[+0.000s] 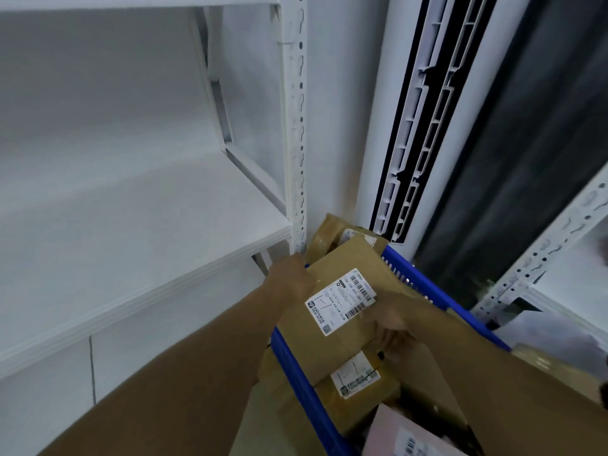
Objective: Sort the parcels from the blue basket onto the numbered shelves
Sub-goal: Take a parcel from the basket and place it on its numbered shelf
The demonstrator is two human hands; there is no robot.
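Left hand [291, 284]: fingers curled over the far left corner of the top parcel [316, 350], gripping it.
Right hand [396, 319]: closed on the same parcel's right edge, just beside the shipping label [340, 301]; motion blur hides the single fingers.
Top parcel: flat brown packet, label face up, tilted, held between both hands above the blue basket [297, 373].
Blue basket: lower right of the view, packed with parcels, its slotted far rim showing behind the right hand.
Other parcels: a brown one with a white label [357, 380] lies under the held packet; a wrinkled brown one [332, 232] stands at the basket's far end; a pink one [394, 432] lies nearest the person.
Shelf [131, 232]: white board to the left, its slotted upright [296, 126] just beside the left hand.
Second rack [543, 251]: white, at the right edge.
Corner: a tall white air-conditioner [378, 126] stands behind the basket.
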